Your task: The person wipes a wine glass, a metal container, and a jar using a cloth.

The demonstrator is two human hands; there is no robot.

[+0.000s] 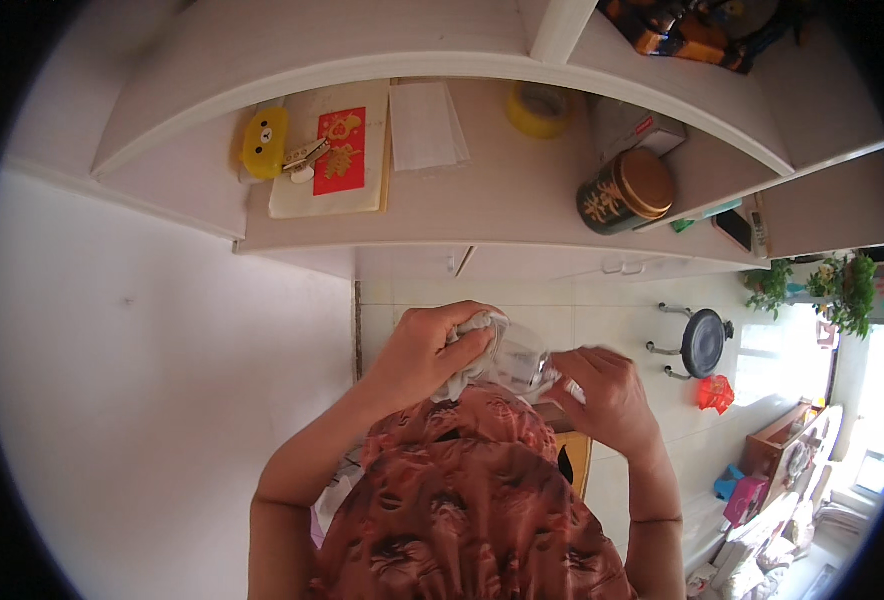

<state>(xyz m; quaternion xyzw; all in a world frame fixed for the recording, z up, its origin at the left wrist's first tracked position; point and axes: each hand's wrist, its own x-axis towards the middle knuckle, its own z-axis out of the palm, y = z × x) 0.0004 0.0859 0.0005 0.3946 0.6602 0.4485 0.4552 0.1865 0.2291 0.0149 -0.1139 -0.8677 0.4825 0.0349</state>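
Note:
A clear glass vessel (518, 358) is held sideways in front of my body, above the red-brown garment on me. My left hand (434, 346) grips a whitish cloth (479, 341) bunched at the vessel's left end, with the thumb on top. The fingers of my right hand (599, 386) pinch the narrower right end, which looks blurred. Part of the cloth hangs down below my left thumb. My fingers hide the exact shape of both ends of the vessel.
Ahead is a white shelf (487, 206) bearing a dark canister with brown lid (625, 191), yellow tape roll (538, 109), red envelope (340, 150) and yellow case (265, 142). A wall (149, 360) stands left. A wheeled round stool (703, 343) stands right.

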